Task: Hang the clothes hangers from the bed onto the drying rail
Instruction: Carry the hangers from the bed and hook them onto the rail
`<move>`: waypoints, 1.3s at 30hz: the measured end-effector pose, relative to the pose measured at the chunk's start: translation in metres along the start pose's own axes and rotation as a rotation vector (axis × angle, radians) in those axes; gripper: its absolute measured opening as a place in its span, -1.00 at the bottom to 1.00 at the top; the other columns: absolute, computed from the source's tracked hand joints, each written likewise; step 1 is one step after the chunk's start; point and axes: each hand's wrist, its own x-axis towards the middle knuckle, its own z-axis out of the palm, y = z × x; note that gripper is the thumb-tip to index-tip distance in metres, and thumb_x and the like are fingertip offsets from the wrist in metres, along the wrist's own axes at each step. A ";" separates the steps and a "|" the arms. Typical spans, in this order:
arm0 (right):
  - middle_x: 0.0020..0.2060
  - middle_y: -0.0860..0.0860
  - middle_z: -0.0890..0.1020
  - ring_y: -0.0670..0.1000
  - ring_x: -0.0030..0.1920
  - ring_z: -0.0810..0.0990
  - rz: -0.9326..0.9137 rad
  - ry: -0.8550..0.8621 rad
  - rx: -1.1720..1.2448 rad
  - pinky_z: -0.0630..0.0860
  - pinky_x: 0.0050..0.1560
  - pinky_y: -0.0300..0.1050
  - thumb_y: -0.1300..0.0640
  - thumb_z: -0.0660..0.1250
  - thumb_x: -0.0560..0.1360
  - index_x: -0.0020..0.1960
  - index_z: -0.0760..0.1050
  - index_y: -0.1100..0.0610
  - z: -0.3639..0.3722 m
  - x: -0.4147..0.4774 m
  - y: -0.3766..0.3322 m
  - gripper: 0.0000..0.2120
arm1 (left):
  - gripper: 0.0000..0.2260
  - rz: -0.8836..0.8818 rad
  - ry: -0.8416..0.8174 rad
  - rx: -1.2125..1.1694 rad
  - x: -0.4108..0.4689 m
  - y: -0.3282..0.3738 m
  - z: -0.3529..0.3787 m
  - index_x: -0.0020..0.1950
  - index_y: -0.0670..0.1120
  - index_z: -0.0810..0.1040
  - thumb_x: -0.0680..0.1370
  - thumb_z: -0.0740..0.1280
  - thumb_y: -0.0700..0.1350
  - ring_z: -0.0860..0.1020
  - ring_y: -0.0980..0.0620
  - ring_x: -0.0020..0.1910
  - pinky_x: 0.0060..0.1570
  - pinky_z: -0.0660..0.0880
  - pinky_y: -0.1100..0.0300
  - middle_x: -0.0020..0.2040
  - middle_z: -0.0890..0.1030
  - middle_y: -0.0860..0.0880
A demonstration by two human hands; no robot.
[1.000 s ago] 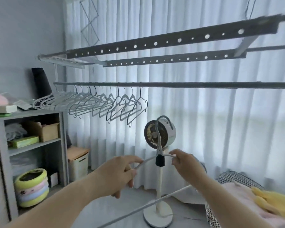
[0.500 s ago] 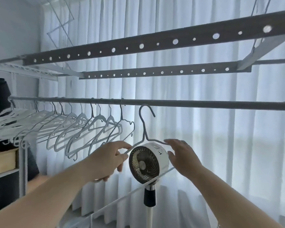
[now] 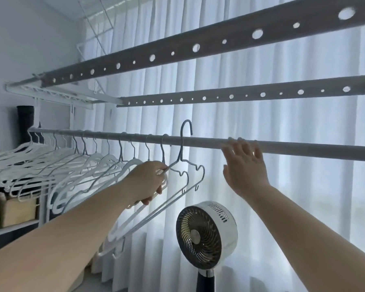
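While a pale pleated curtain [image 3: 293,197] fills the whole background, two dark bars with round holes [image 3: 219,42] run across the top, one nearer and one farther back. Below them the drying rail [image 3: 303,147] stretches from the left wall out past the right edge. A crowded row of white hangers [image 3: 76,165] already hangs on its left half, hooks side by side and bodies fanned out toward the shelf [image 3: 13,226] at the lower left, which holds a cardboard box [image 3: 17,209]. A round standing fan [image 3: 202,234] rises at the bottom centre, just in front of the curtain.

Both bare arms reach up toward the rail. The right hand [image 3: 243,165] is spread flat, palm away, with its fingertips [image 3: 240,142] at the front of the rail, to the right of the hung row. The left hand [image 3: 148,180] pinches the wire shoulder of a grey hanger [image 3: 180,157], just left of its neck. That hanger sits at the right end of the row, tilted, its lower bar slanting down to the left past the forearm. Its hook [image 3: 185,124] arches above the rail, the neck crossing in front of it; whether the hook bears on the rail cannot be told.
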 end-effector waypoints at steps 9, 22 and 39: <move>-0.01 0.17 0.66 0.23 0.03 0.63 -0.108 0.099 -0.136 0.44 0.06 0.34 0.22 0.61 -0.02 -0.05 0.61 0.21 0.021 0.003 0.012 -0.46 | -0.69 -0.052 -0.046 0.028 0.022 -0.004 0.028 0.32 -0.06 0.37 0.59 0.08 -0.21 0.32 0.16 -0.77 -0.62 0.34 0.30 -0.39 0.51 -0.03; 0.02 0.13 0.64 0.10 0.15 0.31 -0.161 0.300 0.217 0.11 0.24 0.06 0.21 0.54 0.13 -0.05 0.58 0.16 0.036 -0.005 -0.018 -0.60 | -0.70 0.016 0.180 0.142 -0.013 -0.008 0.023 0.27 -0.02 0.45 0.55 0.23 -0.02 0.52 0.03 0.06 -0.03 0.35 0.32 0.01 0.51 0.07; -0.18 -0.07 0.57 0.02 -0.11 0.55 -0.802 -0.359 1.070 0.50 -0.08 -0.14 0.12 0.14 0.55 0.10 0.52 0.03 -0.113 -0.080 -0.283 -0.78 | -0.70 -0.452 0.732 0.090 -0.335 -0.122 -0.107 -0.23 0.11 0.52 0.56 0.20 -0.25 0.53 0.33 -0.36 -0.29 0.43 0.52 -0.47 0.59 0.17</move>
